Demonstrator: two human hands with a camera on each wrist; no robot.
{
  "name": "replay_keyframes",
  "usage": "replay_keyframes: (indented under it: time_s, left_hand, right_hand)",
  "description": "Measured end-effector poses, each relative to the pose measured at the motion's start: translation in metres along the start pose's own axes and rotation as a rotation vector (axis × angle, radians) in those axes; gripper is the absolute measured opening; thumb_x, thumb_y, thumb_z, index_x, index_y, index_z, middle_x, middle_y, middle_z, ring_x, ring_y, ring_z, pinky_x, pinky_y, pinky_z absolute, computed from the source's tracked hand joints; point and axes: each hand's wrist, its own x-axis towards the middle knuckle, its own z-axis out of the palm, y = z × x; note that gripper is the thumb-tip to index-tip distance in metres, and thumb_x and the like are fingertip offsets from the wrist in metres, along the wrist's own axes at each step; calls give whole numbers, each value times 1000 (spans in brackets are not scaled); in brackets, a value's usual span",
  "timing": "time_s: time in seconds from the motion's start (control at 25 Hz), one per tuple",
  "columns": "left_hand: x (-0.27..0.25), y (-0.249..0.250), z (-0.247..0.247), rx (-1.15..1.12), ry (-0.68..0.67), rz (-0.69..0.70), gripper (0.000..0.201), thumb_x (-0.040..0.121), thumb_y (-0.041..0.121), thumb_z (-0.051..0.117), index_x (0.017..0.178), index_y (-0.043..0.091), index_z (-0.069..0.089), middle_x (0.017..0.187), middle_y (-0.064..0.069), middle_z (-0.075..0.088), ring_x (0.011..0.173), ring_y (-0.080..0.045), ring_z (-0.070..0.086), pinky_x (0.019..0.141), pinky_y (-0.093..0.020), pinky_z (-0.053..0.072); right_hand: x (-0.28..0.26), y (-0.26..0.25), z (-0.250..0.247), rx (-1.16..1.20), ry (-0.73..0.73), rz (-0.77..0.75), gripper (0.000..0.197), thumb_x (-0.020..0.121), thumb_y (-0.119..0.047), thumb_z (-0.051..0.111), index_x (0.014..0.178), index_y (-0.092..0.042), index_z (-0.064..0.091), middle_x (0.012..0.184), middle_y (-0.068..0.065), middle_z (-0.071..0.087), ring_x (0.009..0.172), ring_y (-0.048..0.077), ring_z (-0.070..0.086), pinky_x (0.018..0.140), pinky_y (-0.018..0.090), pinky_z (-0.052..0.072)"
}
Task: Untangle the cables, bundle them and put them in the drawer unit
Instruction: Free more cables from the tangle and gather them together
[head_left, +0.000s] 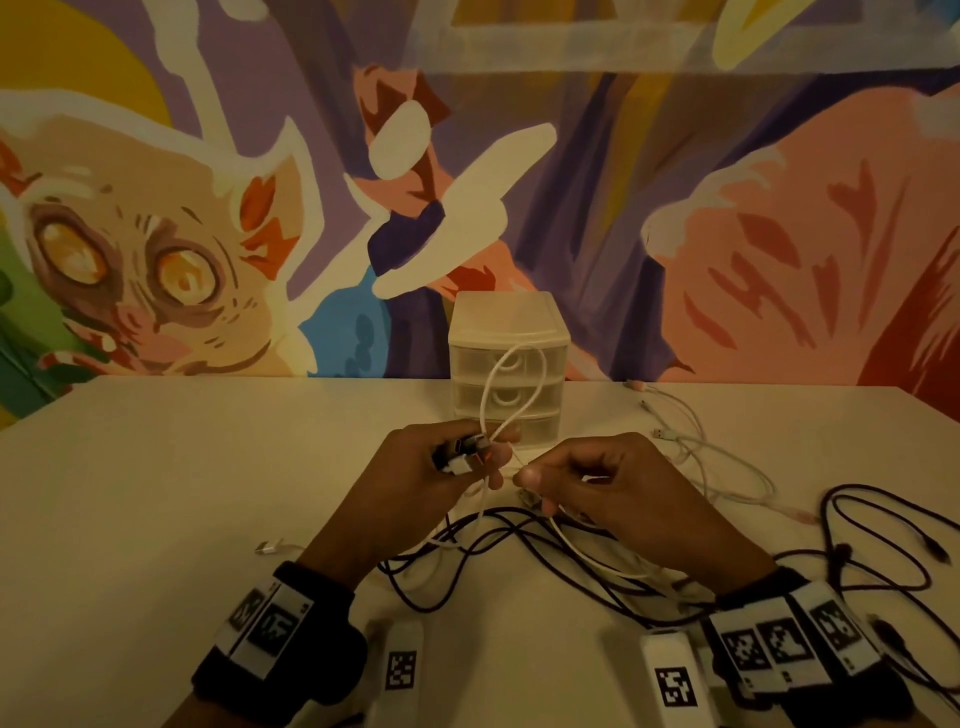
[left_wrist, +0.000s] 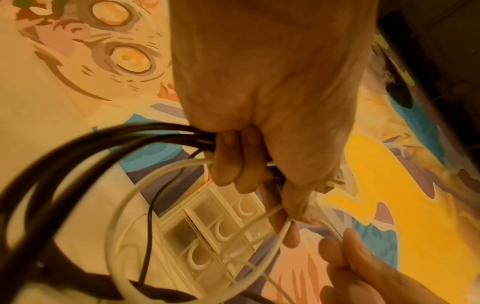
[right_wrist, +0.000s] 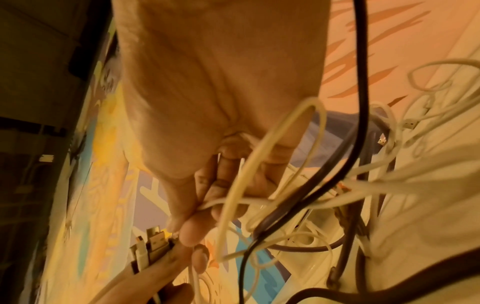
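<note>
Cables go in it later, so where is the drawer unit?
In the head view the drawer unit stands centre-back on the table, against the mural wall.

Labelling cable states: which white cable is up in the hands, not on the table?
The white cable looping up before the drawer unit, held by left hand and right hand; others lie flat.

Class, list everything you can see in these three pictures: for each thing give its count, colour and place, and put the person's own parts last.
Drawer unit: one, translucent white, three drawers, all closed, at the far edge of the table against the mural.
Table: one, pale, under everything.
Black cables: several, exact count unclear, tangled from the middle to the right of the table.
White cables: several, loose on the right; one loops up between the hands.
Plug ends: a small bunch, black and white, in the left hand.
Mural: one, many colours, wall behind.
Left hand: grips the plug ends.
Right hand: pinches a white cable.
Wrist bands: two, black with printed markers.
</note>
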Motion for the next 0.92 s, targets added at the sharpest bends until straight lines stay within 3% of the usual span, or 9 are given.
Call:
replay_keyframes:
  time_s: [0.12,0.2,0.36,0.44,0.56,0.68,0.76,0.84,0.92]
  left_hand:
    - [0,-5,0,53,-9,-43,8,102,14,73,98,22,72,86,16,79,87,0,73,79,-9,48]
    - [1,-7,-4,38,94,-82,12,103,6,69,99,18,70,84,21,77,79,4,71,72,-9,49]
    - [4,-16,-29,-172,606,-188,17,106,41,63,98,28,71,87,11,78,73,-13,65,72,-35,52]
    - [3,-20,-35,-242,681,-238,30,104,53,61,100,25,71,86,11,79,73,-13,62,72,-37,49]
    - [3,-17,-24,-169,508,-227,30,102,55,62,98,27,72,84,10,80,72,-11,67,73,-34,49]
    - [2,-8,-14,-55,360,-178,31,102,54,61,90,27,70,84,10,79,78,-14,69,73,-28,50]
    - [1,-3,-14,-65,321,-139,33,103,52,60,88,23,69,85,9,78,78,-13,68,74,-26,50]
    - [0,2,-15,-75,288,-107,35,103,50,61,88,20,70,84,7,77,72,-8,65,72,-26,49]
    - [1,5,-15,-91,260,-75,33,103,47,62,88,20,74,85,7,78,69,-8,64,71,-24,48]
  right_hand:
    - [2,1,-2,120,-11,22,17,97,-34,72,99,-23,85,77,2,75,61,3,58,59,13,45]
    - [4,5,-7,74,-4,50,19,98,-35,71,101,-20,83,78,3,76,64,6,62,62,14,47]
    - [5,28,-26,-119,3,116,17,102,-38,66,92,-29,77,81,3,78,78,19,74,81,32,60]
    - [7,34,-30,-154,19,115,19,106,-31,62,93,-28,75,78,2,76,75,10,72,79,28,56]
    - [10,27,-33,-27,180,36,21,109,-19,56,102,-21,76,74,5,73,62,3,64,64,12,49]
    - [9,16,-27,-12,276,-13,12,102,-25,69,110,-31,76,93,-5,76,76,8,72,65,20,56]
    - [12,13,-18,-60,235,-34,24,99,-29,75,121,-38,71,114,-16,73,87,7,74,64,21,56]
    - [21,9,-5,-122,93,-35,36,99,-31,75,132,-41,66,127,-20,69,94,7,76,70,21,58]
    - [33,2,1,-121,39,-77,27,102,-25,71,128,-33,71,112,-12,76,90,10,78,72,24,62]
